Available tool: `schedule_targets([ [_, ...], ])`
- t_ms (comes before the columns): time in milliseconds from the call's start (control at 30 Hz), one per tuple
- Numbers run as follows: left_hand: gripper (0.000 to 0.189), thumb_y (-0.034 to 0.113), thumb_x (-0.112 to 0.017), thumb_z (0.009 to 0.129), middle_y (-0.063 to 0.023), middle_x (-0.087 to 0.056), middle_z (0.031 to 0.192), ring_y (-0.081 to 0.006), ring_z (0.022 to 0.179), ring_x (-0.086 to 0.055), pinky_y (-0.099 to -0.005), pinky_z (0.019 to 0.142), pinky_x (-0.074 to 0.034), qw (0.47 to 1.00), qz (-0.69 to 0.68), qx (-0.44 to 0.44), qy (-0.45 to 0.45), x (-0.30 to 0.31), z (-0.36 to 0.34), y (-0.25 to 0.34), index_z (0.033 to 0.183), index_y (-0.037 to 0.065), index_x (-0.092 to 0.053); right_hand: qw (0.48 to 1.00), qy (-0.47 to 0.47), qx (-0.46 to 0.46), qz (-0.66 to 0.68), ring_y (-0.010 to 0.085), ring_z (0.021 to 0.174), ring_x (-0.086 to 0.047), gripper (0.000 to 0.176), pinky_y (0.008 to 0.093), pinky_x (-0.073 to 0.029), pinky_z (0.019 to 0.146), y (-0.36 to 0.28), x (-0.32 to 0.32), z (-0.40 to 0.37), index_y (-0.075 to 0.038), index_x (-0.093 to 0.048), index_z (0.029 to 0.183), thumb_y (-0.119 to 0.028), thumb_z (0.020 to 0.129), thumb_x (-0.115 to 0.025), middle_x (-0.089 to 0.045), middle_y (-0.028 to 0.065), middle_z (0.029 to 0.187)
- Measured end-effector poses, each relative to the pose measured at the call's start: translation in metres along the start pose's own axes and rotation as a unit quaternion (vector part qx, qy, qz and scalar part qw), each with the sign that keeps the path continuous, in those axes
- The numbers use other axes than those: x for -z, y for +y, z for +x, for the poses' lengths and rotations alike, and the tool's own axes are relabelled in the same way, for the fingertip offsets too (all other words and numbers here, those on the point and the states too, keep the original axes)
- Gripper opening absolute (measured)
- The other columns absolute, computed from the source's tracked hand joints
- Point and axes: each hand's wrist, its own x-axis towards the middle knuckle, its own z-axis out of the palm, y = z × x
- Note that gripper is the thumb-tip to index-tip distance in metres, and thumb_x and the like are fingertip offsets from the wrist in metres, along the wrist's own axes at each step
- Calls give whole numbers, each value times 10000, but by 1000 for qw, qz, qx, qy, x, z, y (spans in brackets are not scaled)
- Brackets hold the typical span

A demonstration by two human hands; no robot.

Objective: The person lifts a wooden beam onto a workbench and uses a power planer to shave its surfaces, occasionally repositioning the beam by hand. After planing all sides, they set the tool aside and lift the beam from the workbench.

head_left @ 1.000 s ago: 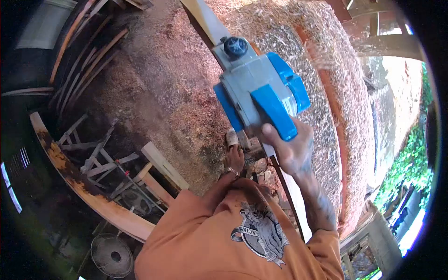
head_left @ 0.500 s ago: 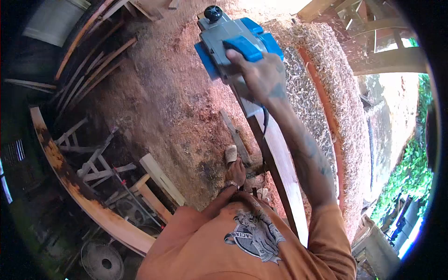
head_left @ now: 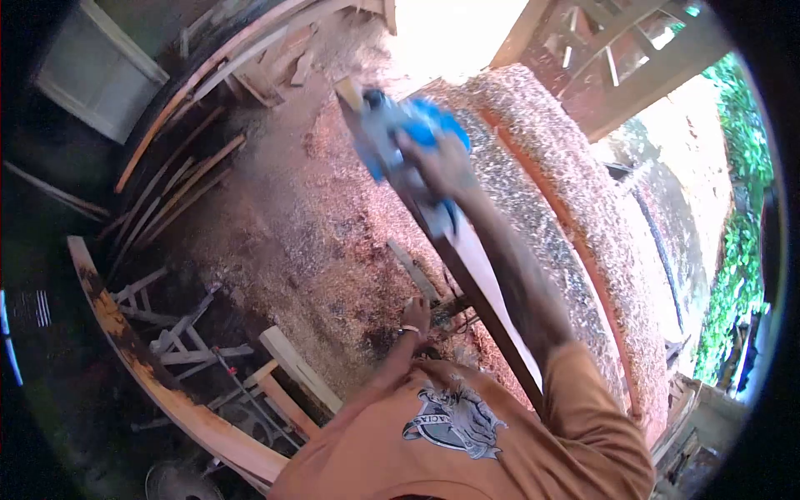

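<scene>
Toward twelve o'clock, right hand (head_left: 446,165) clamped on blurred planer (head_left: 381,137).
Left hand (head_left: 415,313), fingers: can't tell; shavings (head_left: 575,158) at two, curved plank (head_left: 177,393) at eight.

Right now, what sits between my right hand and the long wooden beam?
The blue-and-grey planer, gripped by the right hand over the beam, as the head view shows.

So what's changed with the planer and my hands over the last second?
The power planer has moved forward along the beam, away from your body, and is now near its far end. No grip has visibly changed: your right hand still holds the planer, and your left hand stays low, left of the beam.
</scene>
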Motion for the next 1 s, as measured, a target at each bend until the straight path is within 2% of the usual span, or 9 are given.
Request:
schedule_targets([
  [133, 444, 288, -609, 965, -205, -682, 1163, -383, 1170, -613, -543, 845, -544, 968, 130, -197, -84, 44, 17, -33, 1349, 65, -600, 985, -19, -170, -26, 380, 917, -728, 472, 451, -553, 828, -26, 97, -245, -100, -727, 1173, -464, 873, -743, -735, 219, 987],
  [300, 414, 415, -612, 1006, -125, -660, 691, -207, 572, -625, -366, 551, -510, 957, 63, 13, -282, 157, -3, 2, 915, 28, -729, 910, 41, -411, -30, 375, 956, -720, 449, 459, -561, 869, -57, 164, -545, -147, -744, 1157, -445, 824, -785, -733, 209, 1038],
  [333, 380, 382, -616, 1013, -95, -666, 667, -195, 552, -619, -385, 546, -510, 909, 273, -98, -300, 159, 10, -1, 872, 36, -687, 918, 102, -377, -74, 355, 950, -724, 436, 441, -566, 894, -72, 167, -597, -172, -732, 1196, -414, 836, -773, -732, 191, 1080],
  [567, 345, 346, -666, 943, -102, -749, 1015, -229, 845, -704, -369, 772, -542, 637, 476, -281, -538, 40, 3, 62, 1079, 37, -739, 664, 534, -524, -12, 202, 781, -686, 414, 403, -539, 731, -131, 84, -892, -63, -735, 1104, -424, 903, -731, -720, 151, 847],
  [700, 328, 246, -629, 944, -162, -738, 1071, -273, 938, -704, -405, 845, -537, 527, 496, -366, -584, -42, -137, 96, 1172, 23, -705, 537, 680, -493, 80, 158, 632, -597, 415, 348, -468, 598, -149, 41, -1044, -31, -707, 1026, -435, 933, -719, -643, 67, 711],
  [867, 265, 155, -556, 1001, -222, -698, 927, -341, 942, -703, -486, 853, -519, 458, 370, -566, -577, -197, -502, 272, 1201, 14, -659, 312, 815, -455, 178, 108, 464, -464, 418, 283, -365, 458, -189, -36, -1163, -28, -628, 886, -432, 962, -702, -506, 9, 583],
  [900, 257, 130, -516, 1015, -212, -700, 977, -367, 960, -689, -477, 869, -518, 517, 350, -525, -579, -201, -590, 304, 1215, 23, -639, 273, 841, -434, 171, 115, 468, -469, 440, 297, -365, 458, -197, -45, -1184, -22, -630, 890, -450, 956, -708, -510, 20, 596],
  [933, 287, 74, -499, 1007, -212, -691, 1079, -381, 1028, -666, -459, 921, -511, 408, 175, -697, -563, -239, -616, 312, 1266, 25, -612, 232, 866, -413, 162, 123, 471, -473, 463, 311, -364, 457, -207, -55, -1200, -16, -632, 895, -468, 950, -714, -513, 31, 609],
  [1000, 367, 70, -511, 987, -235, -620, 1307, -393, 1202, -587, -454, 1069, -442, 445, 189, -699, -527, -296, -684, 330, 1345, 7, -562, 155, 902, -379, 139, 133, 479, -482, 493, 325, -369, 461, -224, -65, -1228, -3, -627, 902, -485, 945, -719, -511, 39, 622],
])
